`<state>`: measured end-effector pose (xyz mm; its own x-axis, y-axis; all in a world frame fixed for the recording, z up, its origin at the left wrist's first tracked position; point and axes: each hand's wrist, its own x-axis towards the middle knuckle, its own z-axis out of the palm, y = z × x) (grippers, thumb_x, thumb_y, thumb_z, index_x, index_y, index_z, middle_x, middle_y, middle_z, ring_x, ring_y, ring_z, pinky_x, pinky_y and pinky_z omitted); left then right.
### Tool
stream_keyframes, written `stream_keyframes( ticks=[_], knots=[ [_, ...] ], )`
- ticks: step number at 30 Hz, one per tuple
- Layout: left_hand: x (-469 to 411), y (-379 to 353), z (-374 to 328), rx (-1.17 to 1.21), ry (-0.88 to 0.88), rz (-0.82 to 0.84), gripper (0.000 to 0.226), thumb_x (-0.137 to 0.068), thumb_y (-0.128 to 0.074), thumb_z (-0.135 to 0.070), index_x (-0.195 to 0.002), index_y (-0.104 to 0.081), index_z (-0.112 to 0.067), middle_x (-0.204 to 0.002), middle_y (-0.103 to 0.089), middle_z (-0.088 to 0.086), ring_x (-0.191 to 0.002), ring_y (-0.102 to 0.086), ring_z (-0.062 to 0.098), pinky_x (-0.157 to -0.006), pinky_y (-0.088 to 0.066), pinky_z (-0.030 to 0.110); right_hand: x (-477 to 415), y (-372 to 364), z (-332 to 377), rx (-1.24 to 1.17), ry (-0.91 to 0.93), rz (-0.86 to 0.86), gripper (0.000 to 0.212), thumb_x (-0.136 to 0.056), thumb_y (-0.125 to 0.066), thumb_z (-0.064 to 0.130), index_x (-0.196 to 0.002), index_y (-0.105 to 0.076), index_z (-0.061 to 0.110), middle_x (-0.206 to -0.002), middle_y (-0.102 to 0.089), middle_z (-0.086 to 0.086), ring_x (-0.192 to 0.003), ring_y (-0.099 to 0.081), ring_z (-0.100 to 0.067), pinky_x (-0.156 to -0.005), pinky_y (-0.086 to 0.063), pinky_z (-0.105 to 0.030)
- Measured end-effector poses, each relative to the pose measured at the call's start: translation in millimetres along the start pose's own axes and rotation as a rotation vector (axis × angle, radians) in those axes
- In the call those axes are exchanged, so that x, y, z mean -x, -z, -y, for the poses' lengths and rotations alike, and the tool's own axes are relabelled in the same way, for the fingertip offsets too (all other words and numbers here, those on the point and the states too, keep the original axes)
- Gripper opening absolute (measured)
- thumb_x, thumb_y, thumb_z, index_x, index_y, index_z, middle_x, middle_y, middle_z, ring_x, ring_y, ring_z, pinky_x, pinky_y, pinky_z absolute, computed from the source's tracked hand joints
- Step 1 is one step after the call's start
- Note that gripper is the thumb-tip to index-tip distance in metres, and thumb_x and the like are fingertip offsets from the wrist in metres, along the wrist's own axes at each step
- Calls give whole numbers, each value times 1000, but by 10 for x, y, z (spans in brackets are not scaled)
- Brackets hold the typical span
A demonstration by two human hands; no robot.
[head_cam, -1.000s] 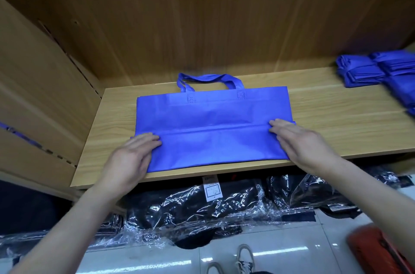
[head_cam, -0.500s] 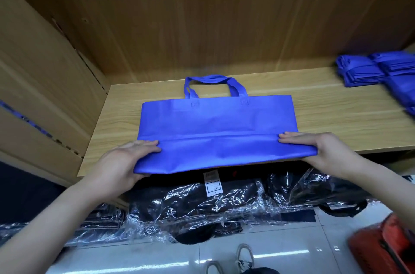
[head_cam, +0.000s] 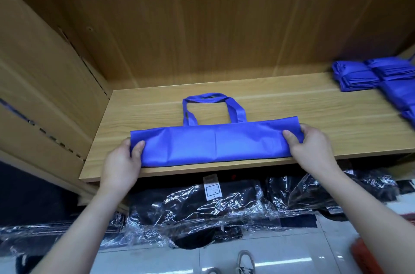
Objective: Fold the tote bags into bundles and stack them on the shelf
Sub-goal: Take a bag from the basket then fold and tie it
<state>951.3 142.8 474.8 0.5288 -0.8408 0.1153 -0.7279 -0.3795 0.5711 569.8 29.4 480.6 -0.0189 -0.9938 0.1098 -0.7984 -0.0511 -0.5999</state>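
Wide wooden shelf, used as a folding surface. At its far right, stack of finished blue bundles, well apart, probably to leave working room. Near the front edge, blue tote bag lying flat, folded into a long band, handles pointing to the back wall, outside the fold. Left hand curled round the left end, thumb on top. Right hand gripping the right end likewise, probably to keep the layers aligned for the next fold.
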Motion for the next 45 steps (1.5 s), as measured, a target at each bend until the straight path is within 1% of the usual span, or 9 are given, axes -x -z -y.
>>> stream_keyframes(
  ticks=[4,13,19,22,26,30,34,39,45],
  knots=[
    [39,-15,-51,-205,-4,-50,29,-100,-43,-35,-82,-44,-13,-78,-63,28,-75,-60,48,-59,-35,39,69,-44,95,208,-28,-10,26,-94,-54,31,-80,-42,12,-72,-51,-7,-76,-53,-37,-61,-36,-38],
    [68,31,-206,-390,4,-140,23,-95,-55,-31,-92,-48,-8,-82,-61,21,-82,-58,40,-68,-41,43,74,-67,188,390,-63,0,32,-96,-49,35,-107,-52,5,-107,-49,-13,-90,-57,-39,-71,-40,-42],
    [-65,61,-200,-410,-393,142,77,-67,-57,12,-130,-55,-32,-138,-50,3,-125,-44,34,-94,-41,53,9,-10,246,378,-72,43,39,-91,-61,31,-111,-46,1,-109,-53,-21,-106,-51,-40,-77,-43,-43],
    [-87,144,-167,-260,-418,388,51,-86,-50,-34,-137,-52,-31,-148,-44,-6,-141,-36,25,-114,-27,33,-151,55,271,304,-167,159,44,-88,-66,32,-113,-43,3,-113,-56,-22,-106,-55,-40,-80,-42,-40],
    [-32,213,-119,-561,-471,631,115,-60,-26,-95,-153,-4,-31,-156,7,-14,-147,3,11,-117,-5,26,-371,164,231,153,-290,267,56,-81,-76,37,-118,-47,6,-118,-60,-16,-110,-55,-33,-84,-42,-35],
    [81,250,-209,-743,-526,587,89,-88,-54,-37,-154,4,-26,-163,4,1,-150,-4,23,-119,-12,29,-470,98,271,-32,-309,229,37,-81,-77,32,-103,-54,13,-115,-62,-14,-103,-55,-30,-83,-41,-36],
    [260,258,-401,-835,-483,554,88,-83,-48,-26,-155,3,-23,-163,0,6,-148,-15,27,-114,-32,36,-378,40,579,276,67,-53,47,-87,-65,32,-127,-46,19,-131,-50,-11,-126,-40,-32,-97,-38,-46],
    [491,123,-705,-977,-475,497,89,-84,-53,-33,-154,-3,-14,-159,-14,15,-130,-42,32,-88,-48,40,358,-487,1014,459,685,444,83,-89,-52,60,-154,-18,21,-162,-12,-7,-150,-9,-22,-119,-9,-47],
    [677,166,-513,-844,-559,510,91,-85,-57,-39,-154,-1,-22,-161,-10,9,-134,-33,28,-90,-47,38,473,-807,826,442,730,384,64,-88,-32,52,-132,-59,15,-138,-57,-8,-128,-54,-23,-106,-37,-44]
  ],
)
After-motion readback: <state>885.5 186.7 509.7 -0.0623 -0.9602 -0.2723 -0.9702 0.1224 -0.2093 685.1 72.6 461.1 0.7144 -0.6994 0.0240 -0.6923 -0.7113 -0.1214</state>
